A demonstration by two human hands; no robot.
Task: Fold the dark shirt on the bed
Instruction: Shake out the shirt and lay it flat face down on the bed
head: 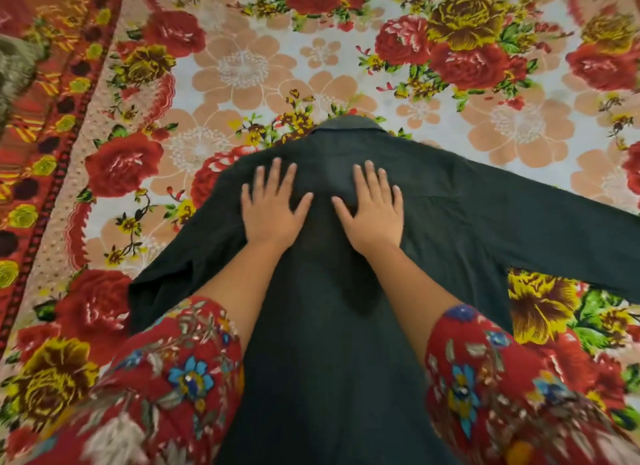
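A dark, long-sleeved, collared cloth shirt [325, 360] is lying spread flat on a red-and-peach floral-covered bed [242, 66], with its collar [346, 125] pointing away from the person. It is being pressed just below the collar by the left hand [272, 210] and the right hand [372, 210]. Both hands are being held palm-down, side by side, fingers straight and splayed, with nothing being gripped.

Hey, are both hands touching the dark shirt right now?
Touching. The head view shows the left hand and right hand flat on the dark shirt.
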